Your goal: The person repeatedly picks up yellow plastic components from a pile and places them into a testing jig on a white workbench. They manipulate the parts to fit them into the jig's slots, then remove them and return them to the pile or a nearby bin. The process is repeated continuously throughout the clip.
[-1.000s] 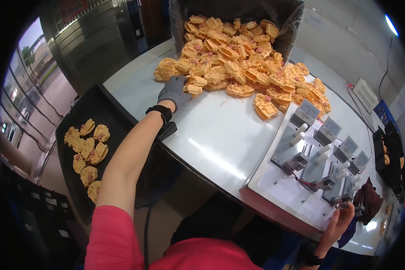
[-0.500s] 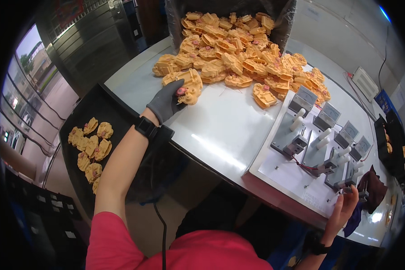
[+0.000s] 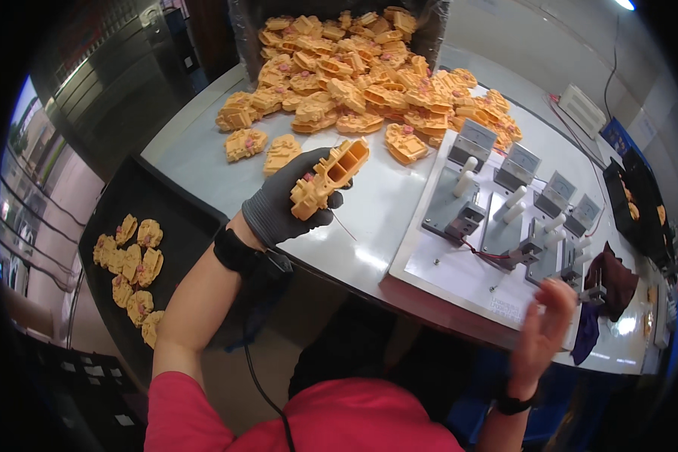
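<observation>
The gloved left hand [image 3: 282, 207] is closed around an orange plastic part [image 3: 328, 177], held above the bench near its front edge, just short of the heap of orange parts [image 3: 369, 83]. The bare right hand [image 3: 542, 331] hovers with fingers spread and empty at the front edge of the white fixture plate [image 3: 459, 275]. Risk: the part sticks out past the fingers and could slip off the bench edge, or the loose heap could slide.

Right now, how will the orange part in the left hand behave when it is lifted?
The orange part probably stays stiff: it juts past the left hand without sagging. It looks light, since one hand holds it. Its blocky, hollow shape should not roll.
</observation>
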`<state>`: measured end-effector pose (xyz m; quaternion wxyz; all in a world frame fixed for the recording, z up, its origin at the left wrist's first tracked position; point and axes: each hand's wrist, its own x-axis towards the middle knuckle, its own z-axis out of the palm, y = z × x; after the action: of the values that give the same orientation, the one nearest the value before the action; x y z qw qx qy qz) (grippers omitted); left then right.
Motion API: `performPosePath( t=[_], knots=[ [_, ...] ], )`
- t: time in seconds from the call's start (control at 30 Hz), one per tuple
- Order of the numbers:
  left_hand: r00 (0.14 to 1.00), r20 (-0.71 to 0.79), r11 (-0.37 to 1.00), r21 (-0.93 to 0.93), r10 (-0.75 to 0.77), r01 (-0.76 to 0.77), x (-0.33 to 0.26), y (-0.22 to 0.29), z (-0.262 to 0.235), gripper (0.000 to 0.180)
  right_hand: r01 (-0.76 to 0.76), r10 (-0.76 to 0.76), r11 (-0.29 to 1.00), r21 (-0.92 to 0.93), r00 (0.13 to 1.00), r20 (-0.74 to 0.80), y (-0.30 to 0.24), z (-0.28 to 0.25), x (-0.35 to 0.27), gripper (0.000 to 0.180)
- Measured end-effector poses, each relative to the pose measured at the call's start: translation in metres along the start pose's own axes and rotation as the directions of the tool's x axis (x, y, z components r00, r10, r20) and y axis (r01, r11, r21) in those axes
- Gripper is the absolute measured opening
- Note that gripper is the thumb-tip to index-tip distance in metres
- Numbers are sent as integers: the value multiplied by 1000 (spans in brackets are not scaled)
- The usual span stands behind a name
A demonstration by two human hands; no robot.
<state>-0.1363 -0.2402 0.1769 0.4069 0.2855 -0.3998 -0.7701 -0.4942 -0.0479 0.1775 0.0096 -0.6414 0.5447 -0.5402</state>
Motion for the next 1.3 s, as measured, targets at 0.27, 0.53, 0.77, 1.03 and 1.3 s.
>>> performPosePath(
  t=[0.27,0.53,0.77,1.03,1.3],
  knots=[
    [956,234,873,411,176,-262,13,-18,30,45,-216,163,958,187,950,265,-21,80,30,55],
    [901,331,803,-433,-280,409,31,-13,47,53,-273,241,899,343,961,135,-9,97,19,53],
    [857,388,695,-510,-339,506,35,-17,53,49,-254,198,916,312,960,199,-9,92,26,53],
    [978,-195,898,440,70,23,66,-7,104,61,-198,106,889,412,966,235,-4,84,28,39],
    [922,204,-5,977,330,-215,113,5,146,76,-183,88,875,448,971,224,-9,84,26,38]
  ],
)
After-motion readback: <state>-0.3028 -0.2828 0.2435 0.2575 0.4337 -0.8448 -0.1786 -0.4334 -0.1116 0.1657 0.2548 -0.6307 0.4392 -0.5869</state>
